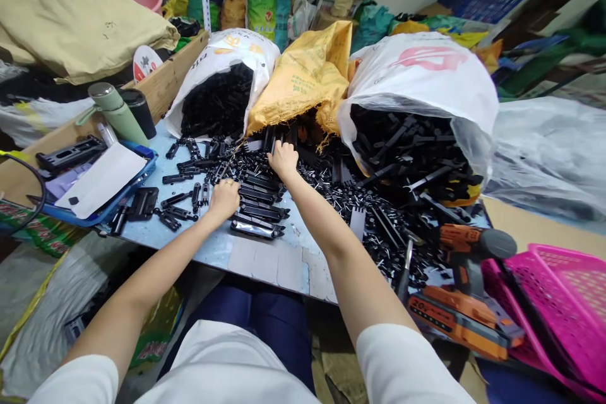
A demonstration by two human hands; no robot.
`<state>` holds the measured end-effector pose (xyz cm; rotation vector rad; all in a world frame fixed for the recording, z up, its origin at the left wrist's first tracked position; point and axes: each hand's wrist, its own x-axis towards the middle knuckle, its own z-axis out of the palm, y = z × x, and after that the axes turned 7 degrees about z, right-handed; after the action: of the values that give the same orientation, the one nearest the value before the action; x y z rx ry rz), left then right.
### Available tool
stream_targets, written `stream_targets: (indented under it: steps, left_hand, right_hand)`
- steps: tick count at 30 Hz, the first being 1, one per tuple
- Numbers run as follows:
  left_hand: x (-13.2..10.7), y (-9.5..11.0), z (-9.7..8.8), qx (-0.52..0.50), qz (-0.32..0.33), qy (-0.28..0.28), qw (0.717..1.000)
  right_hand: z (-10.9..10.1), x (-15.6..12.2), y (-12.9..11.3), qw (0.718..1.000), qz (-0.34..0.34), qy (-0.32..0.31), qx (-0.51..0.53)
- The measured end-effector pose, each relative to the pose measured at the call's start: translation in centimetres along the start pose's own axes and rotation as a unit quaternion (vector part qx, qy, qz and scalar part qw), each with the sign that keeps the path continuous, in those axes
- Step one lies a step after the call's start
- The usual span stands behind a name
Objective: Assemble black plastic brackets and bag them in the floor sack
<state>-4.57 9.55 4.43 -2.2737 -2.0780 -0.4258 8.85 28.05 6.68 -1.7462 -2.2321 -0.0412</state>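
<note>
A heap of small black plastic parts (331,183) covers the middle of a light blue table (265,252). My right hand (283,160) reaches far forward into the heap near a yellow sack, fingers curled down on parts I cannot single out. My left hand (223,198) rests closed at the left end of a row of long black parts (258,202) laid side by side. What its fingers hold is hidden.
Two white bags (416,76) of black parts and a yellow sack (307,76) stand at the back. An orange cordless drill (466,284) lies at the right edge beside a pink basket (558,303). A green flask (118,113), dark cup and blue tray (104,183) sit left.
</note>
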Motion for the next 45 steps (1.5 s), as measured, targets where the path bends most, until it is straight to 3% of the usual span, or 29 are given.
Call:
stream_targets:
  steps: [2, 6, 8, 10, 12, 14, 16, 20, 22, 24, 27, 28, 30, 31, 33, 35, 36, 38, 42, 45]
  left_hand:
    - [1.5, -2.2, 0.0, 0.037, -0.053, -0.03, 0.997]
    - [3.0, -4.1, 0.7, 0.09, -0.046, -0.08, 0.992]
    - [3.1, -4.1, 0.9, 0.092, -0.036, -0.085, 0.991]
    - [2.8, -4.0, 0.7, 0.087, -0.035, -0.064, 0.994]
    - [1.9, -4.1, -0.3, 0.082, -0.04, -0.035, 0.995]
    - [0.5, -4.2, -2.1, 0.063, -0.041, -0.024, 0.997]
    - [-1.4, -3.8, -4.6, 0.025, -0.011, -0.028, 0.999]
    - [-5.7, 0.4, -8.2, -0.07, 0.121, -0.056, 0.989]
    - [-7.7, 3.8, -7.8, -0.085, 0.15, -0.111, 0.979]
    - [-9.2, 6.7, -5.9, -0.082, 0.196, -0.154, 0.965]
    - [-10.7, 9.1, -2.4, -0.14, 0.224, -0.14, 0.954]
    - [-11.0, 9.4, -1.6, -0.184, 0.208, -0.118, 0.953]
    - [-11.3, 9.7, -0.5, -0.293, 0.153, -0.071, 0.941]
    - [-11.4, 9.9, -0.4, -0.345, 0.124, -0.052, 0.929]
    - [-11.4, 10.5, -0.5, -0.418, 0.075, -0.018, 0.905]
    - [-11.3, 11.3, -1.1, -0.449, 0.041, 0.017, 0.893]
    - [-11.3, 11.6, -1.4, -0.452, 0.03, 0.032, 0.891]
    - [-11.4, 12.0, -2.1, -0.44, 0.024, 0.045, 0.897]
    - [-12.0, 12.0, -3.3, -0.388, 0.048, 0.047, 0.919]
    - [-12.2, 12.5, -3.4, -0.38, 0.059, 0.066, 0.921]
  right_hand:
    - [0.2, 1.3, -0.2, 0.999, 0.028, -0.03, 0.022]
    - [0.1, 2.0, 1.2, 0.976, 0.109, -0.041, 0.184]
    - [-0.3, 0.8, 2.5, 0.929, 0.151, -0.064, 0.333]
    - [-0.9, -1.5, 3.9, 0.851, 0.166, -0.121, 0.484]
    - [-1.7, -4.7, 5.2, 0.773, 0.14, -0.19, 0.588]
    - [-2.7, -8.2, 6.4, 0.738, 0.089, -0.23, 0.628]
    - [-3.8, -11.8, 7.5, 0.762, 0.038, -0.224, 0.606]
    - [-5.5, -18.7, 9.0, 0.9, -0.041, -0.151, 0.406]
    - [-5.4, -22.2, 9.2, 0.956, -0.059, -0.111, 0.265]
    - [-4.9, -25.6, 9.3, 0.977, -0.096, -0.096, 0.163]
    - [-4.0, -29.1, 9.6, 0.964, -0.165, -0.138, 0.153]
    - [-3.9, -29.7, 9.7, 0.958, -0.159, -0.147, 0.187]
    - [-4.1, -30.0, 9.4, 0.935, -0.084, -0.156, 0.308]
    - [-4.3, -29.9, 9.0, 0.908, -0.026, -0.165, 0.385]
    - [-4.9, -29.4, 7.8, 0.819, 0.078, -0.199, 0.533]
    - [-5.3, -29.1, 6.7, 0.731, 0.126, -0.237, 0.627]
    - [-5.5, -29.0, 6.2, 0.708, 0.127, -0.247, 0.65]
    - [-5.8, -29.0, 6.0, 0.704, 0.097, -0.247, 0.659]
    - [-6.2, -29.0, 7.4, 0.759, 0.002, -0.239, 0.606]
    - [-6.7, -29.0, 8.0, 0.789, -0.034, -0.221, 0.572]
